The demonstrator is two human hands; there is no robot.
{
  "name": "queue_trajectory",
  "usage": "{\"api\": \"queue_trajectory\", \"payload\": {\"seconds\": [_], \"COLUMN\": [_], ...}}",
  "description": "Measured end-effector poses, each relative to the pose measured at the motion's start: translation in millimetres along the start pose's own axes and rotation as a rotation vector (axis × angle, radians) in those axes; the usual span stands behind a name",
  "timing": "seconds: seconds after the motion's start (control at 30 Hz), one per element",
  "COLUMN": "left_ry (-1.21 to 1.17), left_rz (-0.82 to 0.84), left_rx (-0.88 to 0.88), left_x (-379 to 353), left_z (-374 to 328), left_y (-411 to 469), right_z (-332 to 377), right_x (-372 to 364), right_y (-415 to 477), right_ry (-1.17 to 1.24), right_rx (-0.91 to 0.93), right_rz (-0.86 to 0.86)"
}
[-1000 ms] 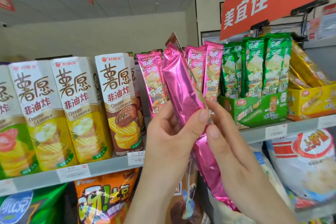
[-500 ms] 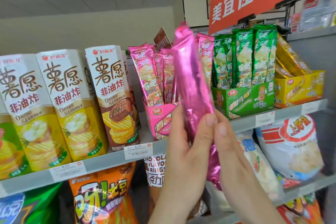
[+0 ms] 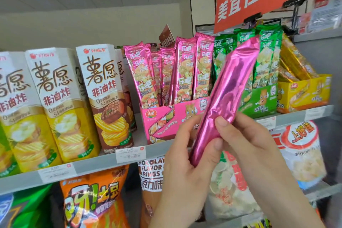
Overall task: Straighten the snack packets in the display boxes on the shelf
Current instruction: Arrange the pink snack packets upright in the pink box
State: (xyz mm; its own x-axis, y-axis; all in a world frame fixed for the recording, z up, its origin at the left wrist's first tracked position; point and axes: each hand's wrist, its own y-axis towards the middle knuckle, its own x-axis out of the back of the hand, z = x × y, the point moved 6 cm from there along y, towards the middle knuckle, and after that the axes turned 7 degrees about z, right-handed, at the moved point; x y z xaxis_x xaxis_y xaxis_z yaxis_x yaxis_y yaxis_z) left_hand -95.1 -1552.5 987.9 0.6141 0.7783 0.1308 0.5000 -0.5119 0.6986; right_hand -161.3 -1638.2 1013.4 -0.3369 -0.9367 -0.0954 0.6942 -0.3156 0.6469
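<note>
While tall chip cartons (image 3: 55, 105) are standing left of the pink box (image 3: 162, 122) on the shelf (image 3: 92, 166), pink packets (image 3: 185, 72) are sitting upright inside that box, some leaning a little. Just in front of the box's right end, the left hand (image 3: 187, 164) is gripping the lower end of a loose pink packet (image 3: 227, 94), fingers curled round it. Half a second ago this packet was standing nearly upright before the box; now it is tilting right, its top crossing the green packets (image 3: 266, 57) right of the box. The right hand (image 3: 246, 140) is pinching the packet's lower part, a fingertip pressing the foil. Further right of the pink box, a green box (image 3: 259, 102) and a yellow box (image 3: 305, 92) are holding their own packets.
</note>
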Motion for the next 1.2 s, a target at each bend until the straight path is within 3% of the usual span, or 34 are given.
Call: {"api": "queue_trajectory", "payload": {"seconds": [0.1, 0.2, 0.33, 0.47, 0.6, 0.67, 0.83, 0.97, 1.2], "left_ry": [-0.137, -0.187, -0.134, 0.280, 0.709, 0.652, 0.100, -0.020, -0.032], "left_rz": [-0.004, 0.003, -0.111, -0.348, -0.322, -0.214, -0.088, -0.127, -0.220], "left_rx": [0.059, 0.127, 0.060, -0.128, -0.427, -0.408, -0.057, 0.058, 0.016], "left_x": [-0.1, 3.6, 6.6, 23.6, 19.2, 16.9, 21.5, 21.4, 17.7], "left_z": [12.3, 18.4, 14.7, 8.1, -5.3, -3.8, 7.8, 20.0, 22.3], "left_y": [-4.4, -8.2, -9.6, -11.9, -15.9, -14.4, -10.4, -11.4, -14.0], "right_z": [-6.4, -14.1, -17.4, -19.5, -28.3, -30.0, -26.6, -25.7, -27.5], "right_x": [11.9, 25.5, 26.0, 22.5, 19.1, 27.6, 39.2, 33.5, 28.3], "right_y": [5.9, 13.3, 19.9, 23.4, 24.7, 26.7, 34.3, 35.1, 37.2], "right_ry": [-0.080, 0.029, 0.039, 0.039, 0.117, 0.192, 0.343, 0.319, 0.383], "right_rx": [0.048, 0.063, 0.087, 0.069, -0.038, -0.024, 0.005, 0.015, 0.015], "right_rz": [-0.084, -0.137, -0.123, -0.142, -0.140, -0.194, -0.149, -0.082, -0.020]}}
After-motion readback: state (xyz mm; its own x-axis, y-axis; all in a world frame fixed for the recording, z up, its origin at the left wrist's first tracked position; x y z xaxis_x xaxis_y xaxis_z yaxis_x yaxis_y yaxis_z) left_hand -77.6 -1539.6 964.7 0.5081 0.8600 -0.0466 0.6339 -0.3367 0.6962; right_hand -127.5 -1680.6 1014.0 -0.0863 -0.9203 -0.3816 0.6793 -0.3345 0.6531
